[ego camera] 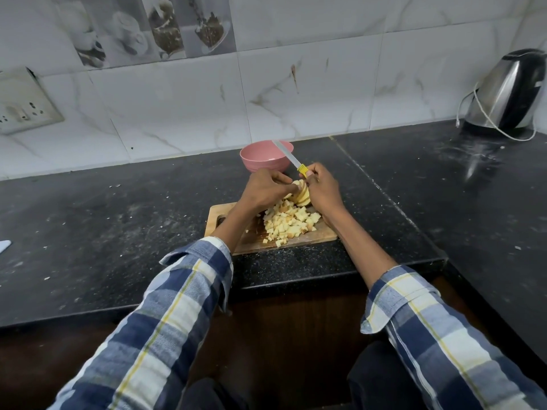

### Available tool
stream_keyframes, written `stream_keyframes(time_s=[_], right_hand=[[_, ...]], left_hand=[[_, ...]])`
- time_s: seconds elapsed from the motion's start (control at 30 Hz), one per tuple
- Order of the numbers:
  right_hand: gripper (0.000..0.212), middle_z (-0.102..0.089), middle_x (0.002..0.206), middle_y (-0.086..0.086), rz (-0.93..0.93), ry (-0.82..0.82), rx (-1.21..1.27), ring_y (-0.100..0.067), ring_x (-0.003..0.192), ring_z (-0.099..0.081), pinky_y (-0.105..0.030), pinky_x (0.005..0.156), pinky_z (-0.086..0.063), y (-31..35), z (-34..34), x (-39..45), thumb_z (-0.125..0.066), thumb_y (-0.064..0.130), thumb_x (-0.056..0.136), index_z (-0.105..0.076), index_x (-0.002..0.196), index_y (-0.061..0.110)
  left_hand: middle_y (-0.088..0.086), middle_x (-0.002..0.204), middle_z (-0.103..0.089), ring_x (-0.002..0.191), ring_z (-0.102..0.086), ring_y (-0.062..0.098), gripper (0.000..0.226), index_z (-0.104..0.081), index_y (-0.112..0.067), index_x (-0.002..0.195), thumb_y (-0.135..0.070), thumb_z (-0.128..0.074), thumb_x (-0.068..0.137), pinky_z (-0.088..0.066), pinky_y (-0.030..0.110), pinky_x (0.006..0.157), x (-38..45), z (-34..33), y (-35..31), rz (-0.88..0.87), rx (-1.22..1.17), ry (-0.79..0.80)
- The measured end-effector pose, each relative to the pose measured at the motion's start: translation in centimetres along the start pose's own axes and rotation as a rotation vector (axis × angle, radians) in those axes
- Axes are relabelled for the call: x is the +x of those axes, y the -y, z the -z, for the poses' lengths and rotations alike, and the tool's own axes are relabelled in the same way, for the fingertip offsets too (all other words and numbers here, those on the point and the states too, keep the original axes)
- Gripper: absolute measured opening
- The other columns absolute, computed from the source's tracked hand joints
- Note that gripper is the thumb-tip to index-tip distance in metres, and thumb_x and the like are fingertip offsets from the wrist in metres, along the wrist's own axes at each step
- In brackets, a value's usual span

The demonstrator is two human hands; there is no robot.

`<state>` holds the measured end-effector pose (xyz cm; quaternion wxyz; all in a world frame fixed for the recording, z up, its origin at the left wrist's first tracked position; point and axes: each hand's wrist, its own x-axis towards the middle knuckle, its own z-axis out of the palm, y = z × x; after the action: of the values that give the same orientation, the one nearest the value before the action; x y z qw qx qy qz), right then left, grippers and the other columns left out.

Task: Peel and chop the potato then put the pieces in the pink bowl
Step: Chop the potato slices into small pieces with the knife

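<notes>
A wooden cutting board [322,236] lies on the black counter with a heap of small potato cubes [288,222] on it. Above the board's far edge, my left hand [268,187] and my right hand [322,189] together hold a stack of pale potato slices [302,196] between their fingertips. My right hand also grips a knife by its yellow handle [303,169]; the blade [285,154] points up and away toward the pink bowl [265,156]. The bowl stands just behind the board, and what shows of its inside holds nothing.
A steel electric kettle [507,90] with a white cord stands at the back right. A wall socket plate [25,102] is on the tiled wall at the left. A white object [5,245] pokes in at the left edge. Small scraps dot the counter [118,220].
</notes>
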<state>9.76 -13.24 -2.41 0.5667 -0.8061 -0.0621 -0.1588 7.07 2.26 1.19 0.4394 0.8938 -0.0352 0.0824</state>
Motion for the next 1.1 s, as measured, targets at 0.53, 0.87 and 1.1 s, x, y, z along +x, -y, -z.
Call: stream_keyframes(time_s=[0.53,0.87,1.1], right_hand=[[0.019,-0.065,0.088,-0.006,-0.01,0.005,-0.04,-0.015,0.065,-0.052,-0.037,0.059,-0.045,-0.4,-0.3,0.1,-0.044,0.017,0.108,-0.059,0.097,0.019],[0.02,-0.062,0.087,0.0,-0.039,0.008,-0.055,-0.03,0.084,-0.066,-0.059,0.069,-0.06,0.4,0.0,-0.5,-0.043,0.02,0.108,-0.058,0.094,0.021],[0.02,-0.069,0.093,-0.002,-0.03,-0.055,0.038,-0.014,0.078,-0.06,-0.035,0.07,-0.047,1.3,0.7,-1.1,-0.046,0.016,0.107,-0.065,0.1,0.014]], left_hand=[[-0.007,0.087,-0.074,0.081,-0.071,0.008,0.046,-0.074,-0.015,0.116,-0.043,-0.083,0.081,-0.059,0.029,0.079,0.1,-0.8,-0.3,-0.011,0.01,-0.132],[0.005,0.097,-0.079,0.085,-0.076,0.016,0.038,-0.073,-0.013,0.113,-0.032,-0.084,0.082,-0.062,0.033,0.085,0.1,0.4,0.7,0.071,-0.301,-0.08],[0.004,0.107,-0.076,0.095,-0.073,0.013,0.038,-0.071,-0.015,0.122,-0.034,-0.08,0.089,-0.06,0.025,0.081,-1.6,3.2,0.5,-0.004,-0.399,-0.206]])
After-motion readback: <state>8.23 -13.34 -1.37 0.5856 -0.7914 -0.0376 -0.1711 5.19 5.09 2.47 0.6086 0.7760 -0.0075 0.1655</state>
